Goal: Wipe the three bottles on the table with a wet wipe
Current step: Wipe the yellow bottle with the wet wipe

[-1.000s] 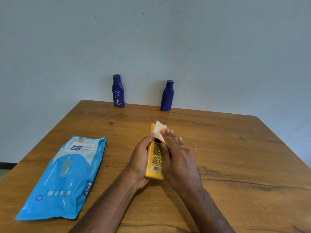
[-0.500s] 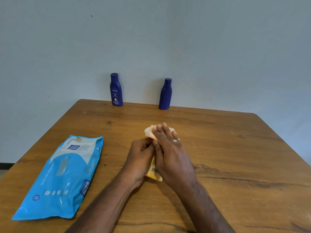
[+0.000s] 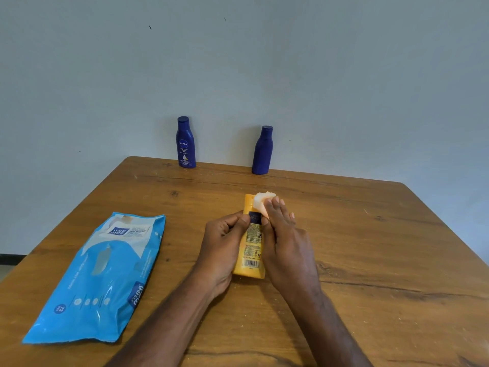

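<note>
Hands are seen working together near the middle of the wooden surface (image 3: 370, 234). A yellow bottle (image 3: 251, 250) is held lying along the near-far line, its barcode end toward the near side and its printed back label facing up. The left hand (image 3: 222, 247) is closed around the bottle's left side, with the thumb pressed across a dark patch of the label, so this grip is shut on the bottle. The right hand (image 3: 285, 247) is laid along the bottle's right side, its fingers extended toward the far end, and a white wet wipe (image 3: 260, 203) is pinned beneath the fingertips (image 3: 274, 205) against the bottle's far end; a bunched part of the wipe shows past the fingertips. Two dark blue bottles are stood upright at the far edge by the wall, well apart: the left blue bottle (image 3: 186, 143) with a label facing forward, the right blue bottle (image 3: 262, 151) plain. A blue wipes pack (image 3: 98, 282) is laid flat on the left, apart from the hands.
</note>
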A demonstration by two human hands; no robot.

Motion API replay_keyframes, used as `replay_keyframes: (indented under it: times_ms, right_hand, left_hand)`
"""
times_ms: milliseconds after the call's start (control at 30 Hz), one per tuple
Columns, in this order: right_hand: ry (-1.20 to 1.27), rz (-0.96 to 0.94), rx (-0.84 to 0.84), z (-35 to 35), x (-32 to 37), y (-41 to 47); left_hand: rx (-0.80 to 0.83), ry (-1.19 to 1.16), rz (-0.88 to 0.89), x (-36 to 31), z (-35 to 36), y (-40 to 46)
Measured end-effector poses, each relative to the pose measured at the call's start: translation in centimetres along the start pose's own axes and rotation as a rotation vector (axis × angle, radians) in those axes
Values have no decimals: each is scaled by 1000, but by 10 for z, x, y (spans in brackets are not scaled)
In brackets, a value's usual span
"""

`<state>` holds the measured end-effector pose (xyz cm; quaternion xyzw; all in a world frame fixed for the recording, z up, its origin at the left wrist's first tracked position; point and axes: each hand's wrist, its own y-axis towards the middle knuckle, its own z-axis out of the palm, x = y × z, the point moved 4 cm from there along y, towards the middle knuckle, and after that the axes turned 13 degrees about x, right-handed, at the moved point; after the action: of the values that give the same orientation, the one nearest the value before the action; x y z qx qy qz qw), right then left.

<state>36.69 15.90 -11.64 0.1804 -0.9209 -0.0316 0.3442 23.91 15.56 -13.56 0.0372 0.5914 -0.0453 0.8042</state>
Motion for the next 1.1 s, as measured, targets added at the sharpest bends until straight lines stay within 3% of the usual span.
replay_keyframes:
  times_ms: [167, 367, 633, 767, 967, 1100]
  right_hand:
    - [-39, -143, 79, 17, 12, 3]
    - [-57, -162, 161, 18, 13, -9]
    - [-13, -78, 37, 5, 9, 3]
    - [-13, -173, 103, 16, 18, 1]
    - [-37, -292, 268, 25, 20, -14]
    - [-38, -200, 179, 15, 7, -13]
  left_hand:
    - [45, -65, -42, 0, 1, -3]
    - [19, -437, -90, -7, -3, -3]
    - [24, -432, -114, -4, 3, -6]
    - [60, -539, -126, -3, 4, -7]
    - [-35, -624, -140, -7, -16, -4]
    - [-59, -587, -49, -9, -21, 1]
